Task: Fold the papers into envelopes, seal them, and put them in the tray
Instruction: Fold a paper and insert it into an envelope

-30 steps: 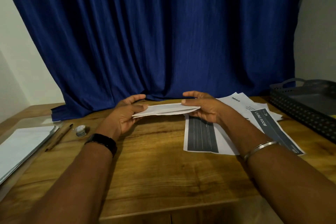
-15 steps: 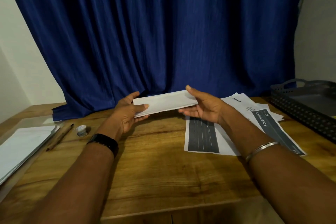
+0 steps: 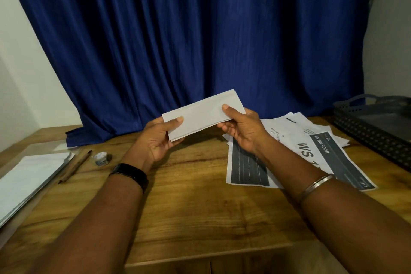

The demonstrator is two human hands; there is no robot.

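The folded paper (image 3: 203, 113), edge-on and level a second ago, now tips up to show its broad white face, right end higher in the frame. The left hand (image 3: 155, 140) and right hand (image 3: 242, 129) sit higher, thumbs now on that face.

bare wooden table (image 3: 195, 202) mid-front, printed sheets (image 3: 295, 151) right, paper stack (image 3: 26, 182) left

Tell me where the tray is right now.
In the head view, the tray sits at the far right edge of the table, just right of the printed papers.
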